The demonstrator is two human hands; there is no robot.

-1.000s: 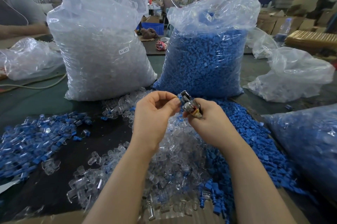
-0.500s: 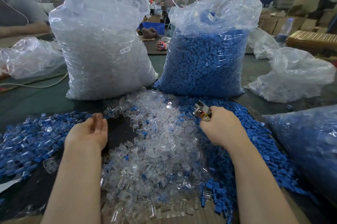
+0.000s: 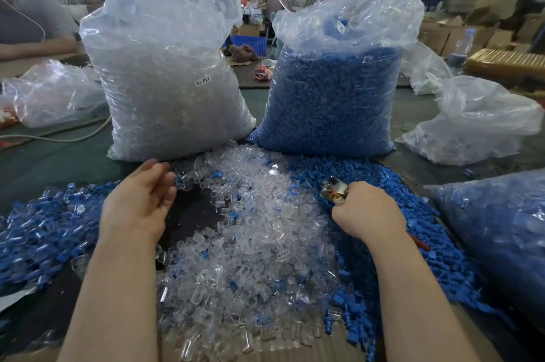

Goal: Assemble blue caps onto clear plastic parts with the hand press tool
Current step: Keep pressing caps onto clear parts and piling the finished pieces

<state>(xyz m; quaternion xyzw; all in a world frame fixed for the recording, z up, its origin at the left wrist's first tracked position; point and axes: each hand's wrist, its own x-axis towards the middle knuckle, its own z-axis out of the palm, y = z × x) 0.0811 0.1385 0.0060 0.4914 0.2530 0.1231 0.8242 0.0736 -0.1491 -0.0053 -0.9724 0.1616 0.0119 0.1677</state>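
Observation:
My right hand (image 3: 364, 211) grips the metal hand press tool (image 3: 333, 189), its jaws pointing up-left over the loose blue caps (image 3: 392, 202). A red handle tip (image 3: 420, 243) shows behind my wrist. My left hand (image 3: 138, 202) hovers open, palm turned right, fingers relaxed, at the left edge of the heap of clear plastic parts (image 3: 250, 243). It holds nothing. A pile of assembled clear-and-blue pieces (image 3: 38, 229) lies to the left of that hand.
Two tall plastic bags stand behind the heaps: clear parts (image 3: 165, 81) on the left, blue caps (image 3: 333, 90) on the right. Another bag of blue pieces (image 3: 501, 234) lies at right. Crumpled bags (image 3: 477, 122) and a cable (image 3: 59, 137) lie on the green table.
My left hand left the tool, swung out to the assembled pile on the left, then moved back toward the clear parts. My right hand lowered with the tool onto the blue caps.

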